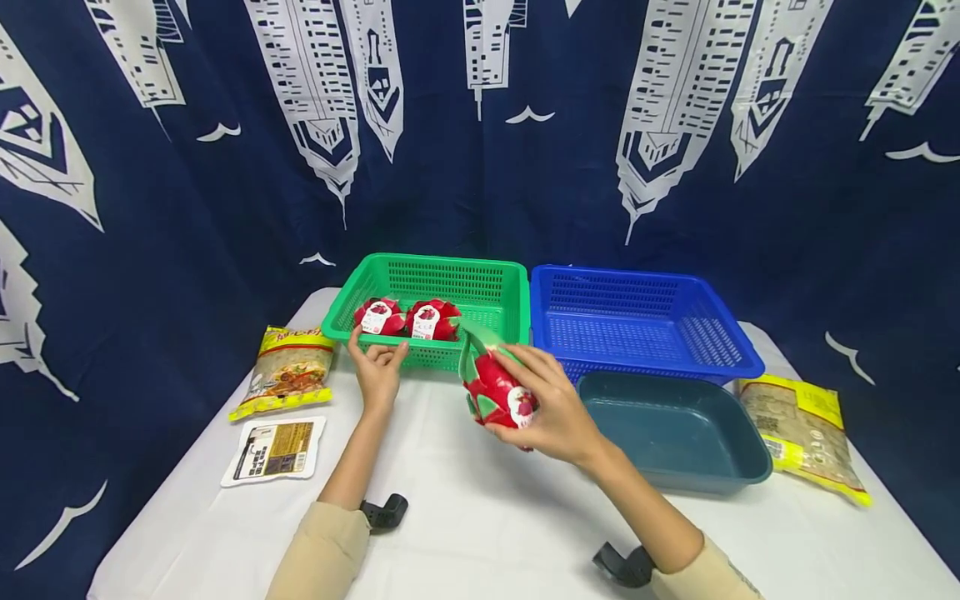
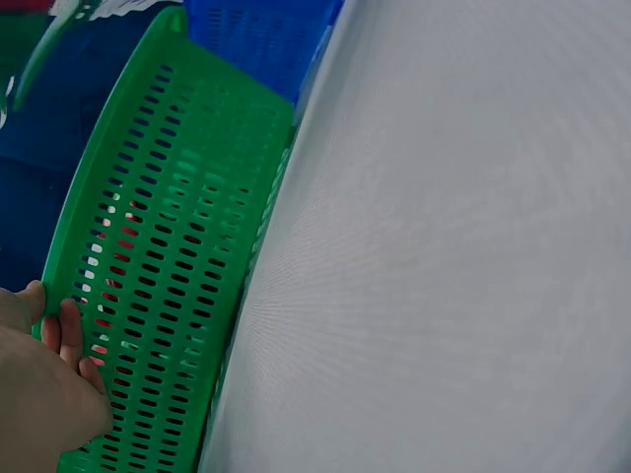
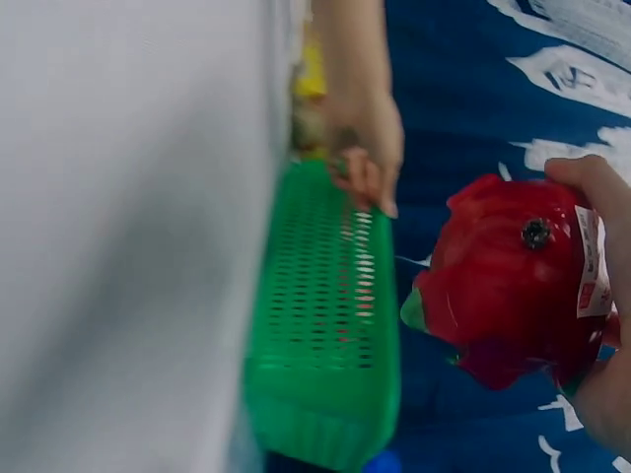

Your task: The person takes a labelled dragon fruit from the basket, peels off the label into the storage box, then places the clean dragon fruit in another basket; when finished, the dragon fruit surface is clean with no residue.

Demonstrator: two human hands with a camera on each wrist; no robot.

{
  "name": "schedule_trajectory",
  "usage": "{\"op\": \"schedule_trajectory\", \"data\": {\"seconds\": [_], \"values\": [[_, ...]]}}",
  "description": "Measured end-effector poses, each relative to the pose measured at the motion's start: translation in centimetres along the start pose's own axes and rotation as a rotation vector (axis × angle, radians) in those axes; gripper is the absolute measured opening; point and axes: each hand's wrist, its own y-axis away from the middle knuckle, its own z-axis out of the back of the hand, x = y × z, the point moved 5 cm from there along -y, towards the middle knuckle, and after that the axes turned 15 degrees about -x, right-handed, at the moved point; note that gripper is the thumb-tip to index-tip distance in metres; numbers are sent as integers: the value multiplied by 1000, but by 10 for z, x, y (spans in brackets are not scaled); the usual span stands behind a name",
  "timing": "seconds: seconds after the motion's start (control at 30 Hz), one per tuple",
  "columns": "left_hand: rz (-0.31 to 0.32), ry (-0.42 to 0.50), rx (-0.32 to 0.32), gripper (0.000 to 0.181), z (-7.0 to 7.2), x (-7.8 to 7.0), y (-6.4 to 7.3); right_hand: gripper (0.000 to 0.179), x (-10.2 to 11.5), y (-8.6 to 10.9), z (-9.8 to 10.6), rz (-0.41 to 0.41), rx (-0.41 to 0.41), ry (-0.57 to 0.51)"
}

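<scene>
My right hand (image 1: pixel 551 408) grips a red dragon fruit (image 1: pixel 491 387) with green leafy tips and a white label, held up over the table in front of the green basket (image 1: pixel 427 354). In the right wrist view the same dragon fruit (image 3: pixel 513 286) shows its dark round end. My left hand (image 1: pixel 377 375) holds the near rim of the green basket; in the left wrist view the thumb of the left hand (image 2: pixel 49 384) is over the rim and the fingers lie against the slotted wall. Two more labelled dragon fruits (image 1: pixel 433 320) sit inside this basket, side by side at its left.
Right of the green basket stands a blue basket (image 1: pixel 645 362), with a dark teal tub (image 1: pixel 675 433) in front. A yellow bag (image 1: pixel 288 371) and a flat white-and-brown packet (image 1: pixel 273 450) lie at left. Another yellow bag (image 1: pixel 802 433) lies at far right. A patterned blue curtain hangs behind.
</scene>
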Motion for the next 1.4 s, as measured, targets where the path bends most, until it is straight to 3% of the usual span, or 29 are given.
{"op": "schedule_trajectory", "data": {"seconds": [0.2, 0.33, 0.43, 0.67, 0.77, 0.9, 1.0, 1.1, 1.27, 1.33, 1.4], "values": [[2, 44, -10, 82, 0, -1, -2, 82, 0, 43, -11, -40, 160, 33], [-2, 50, -3, 82, 0, 1, -2, 81, -4, 59, -24, -120, 258, 50], [4, 43, 9, 82, 0, 3, 0, 80, -5, 65, -30, -136, 310, 47], [-23, 40, 9, 81, 0, 2, 2, 78, 0, 64, -38, 65, 404, 116], [-33, 44, 1, 81, 0, 1, 1, 85, -3, 64, -38, 86, 422, 176], [-33, 34, -5, 81, 0, 2, 0, 104, -16, 68, -33, -89, 420, 183], [-33, 29, -4, 81, 0, 2, -1, 114, -31, 73, -29, -280, 391, 100], [-38, 36, -5, 81, -1, 1, -1, 112, -45, 79, -28, -409, 344, 17], [-66, -17, -13, 79, 0, -1, 0, 104, -55, 84, -29, -453, 263, -73], [-131, -93, -50, 73, 1, -5, 4, 102, -57, 86, -29, -457, 236, -106], [-243, -173, -95, 64, 2, -14, 9, 100, -61, 89, -30, -491, 216, -143]]}}
